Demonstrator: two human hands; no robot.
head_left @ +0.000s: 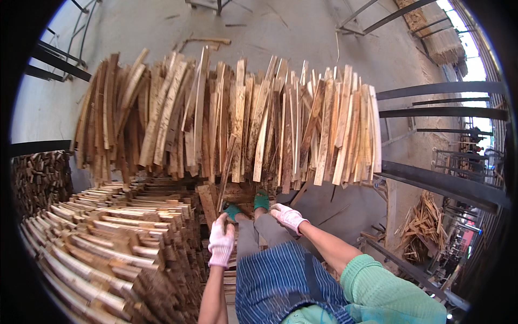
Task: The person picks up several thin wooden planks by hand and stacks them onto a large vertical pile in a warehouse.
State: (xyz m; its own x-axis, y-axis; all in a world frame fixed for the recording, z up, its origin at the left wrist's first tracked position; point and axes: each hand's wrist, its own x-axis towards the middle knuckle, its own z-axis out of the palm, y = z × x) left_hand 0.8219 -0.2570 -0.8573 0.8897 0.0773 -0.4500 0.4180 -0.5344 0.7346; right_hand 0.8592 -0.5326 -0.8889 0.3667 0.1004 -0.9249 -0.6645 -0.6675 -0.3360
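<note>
My left hand [220, 244], in a pale pink glove, is raised in front of my left leg. Its fingers are closed at the lower end of a thin, dark-edged wooden strip [226, 170], which slants up against a long row of wooden strips [240, 119]. My right hand [288, 217], gloved the same way, hovers beside my right knee with its fingers extended and nothing seen in them. The row's strips lie side by side, their ends uneven and pointing toward me. What supports them is mostly hidden.
At my left stands a tall stack of crossed wooden strips [116, 232], with another woodpile [43, 181] behind it. Dark metal bars [440, 186] jut out at the right, above a heap of scrap wood [423, 229]. Loose pieces [208, 40] lie on the concrete floor.
</note>
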